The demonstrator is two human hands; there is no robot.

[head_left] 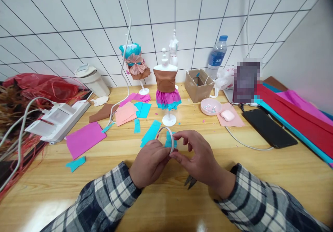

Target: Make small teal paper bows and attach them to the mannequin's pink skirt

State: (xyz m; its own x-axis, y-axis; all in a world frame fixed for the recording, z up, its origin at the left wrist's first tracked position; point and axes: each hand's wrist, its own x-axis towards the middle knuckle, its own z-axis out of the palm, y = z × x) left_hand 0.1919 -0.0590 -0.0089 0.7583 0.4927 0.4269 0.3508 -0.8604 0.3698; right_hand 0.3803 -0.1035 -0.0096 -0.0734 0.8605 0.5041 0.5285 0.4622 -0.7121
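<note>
A thin white roll of tape (171,140) stands on edge between my two hands above the table. My left hand (151,161) is closed on its lower left side. My right hand (199,155) has its thumb and forefinger at the right side of the roll, the other fingers curled. Scissor blades (190,182) stick out below my right hand; the handles are hidden. Beyond the roll stands a small white dress form (169,119) in a brown top (164,80) and a magenta skirt (168,97) with a blue hem. Blue paper pieces (151,132) lie close to my left hand.
Cut paper in magenta (85,139), peach (126,113) and brown lies at left, near a power strip (58,122). Behind are a decorated form (135,63), a cardboard box (199,85) and a water bottle (218,57). A pink bowl (211,106) and black phone (269,128) sit right.
</note>
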